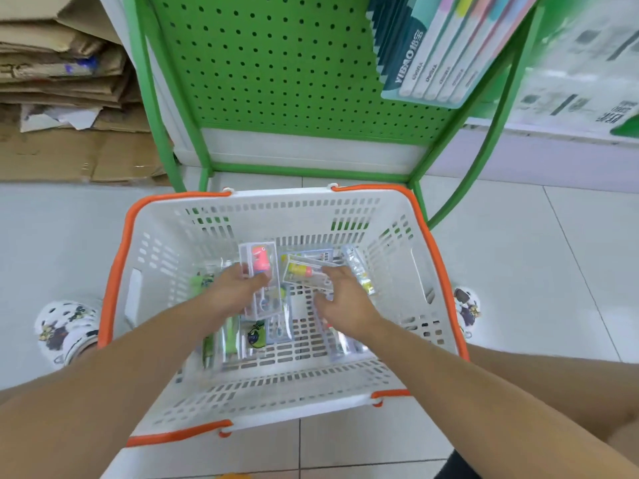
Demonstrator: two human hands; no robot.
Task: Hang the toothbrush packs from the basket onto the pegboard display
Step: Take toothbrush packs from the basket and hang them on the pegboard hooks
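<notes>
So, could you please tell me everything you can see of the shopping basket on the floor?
The shopping basket is white slotted plastic with an orange rim and orange handles folded down along its edges. It sits upright on the pale tiled floor, just in front of the green pegboard display, between the person's feet. Several clear toothbrush packs lie scattered on its bottom. Both hands reach inside: the left hand grips a pink toothbrush pack, the right hand a yellow toothbrush pack.
</notes>
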